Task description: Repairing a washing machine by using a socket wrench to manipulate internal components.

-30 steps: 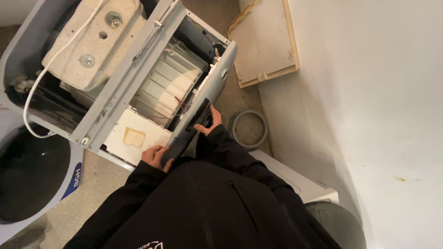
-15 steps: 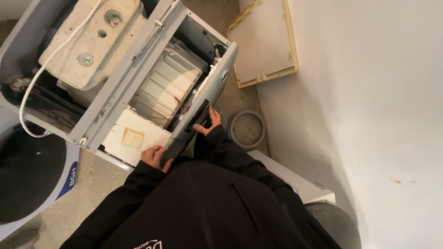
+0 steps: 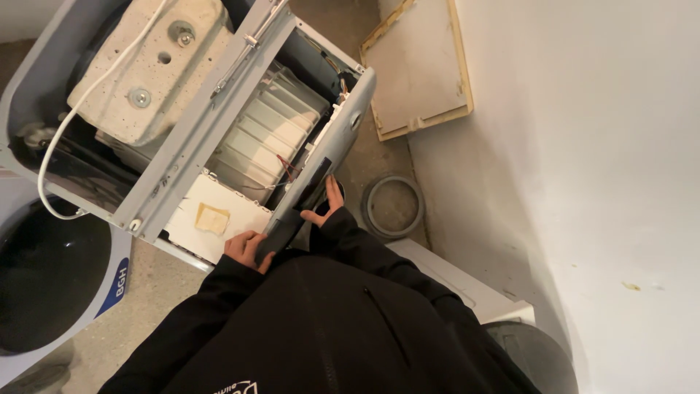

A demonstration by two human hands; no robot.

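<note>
1. The grey front panel [image 3: 321, 175] of the opened washing machine [image 3: 44, 95] runs from 7 toward 1 o'clock
2. Left hand [image 3: 246, 249] fingers wrap its lower end; right hand [image 3: 326, 208] fingers press its dark outer face
3. It looks stiff, light plastic, wires [image 3: 289, 169] trailing: best held by both long edges

Hose ring [image 3: 394, 206] right of washer [image 3: 219, 138]

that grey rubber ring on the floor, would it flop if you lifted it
The grey rubber ring looks thin-walled and hollow, so it would probably sag and feel light. Lying flat on the concrete floor, it seems unlikely to roll.
</note>
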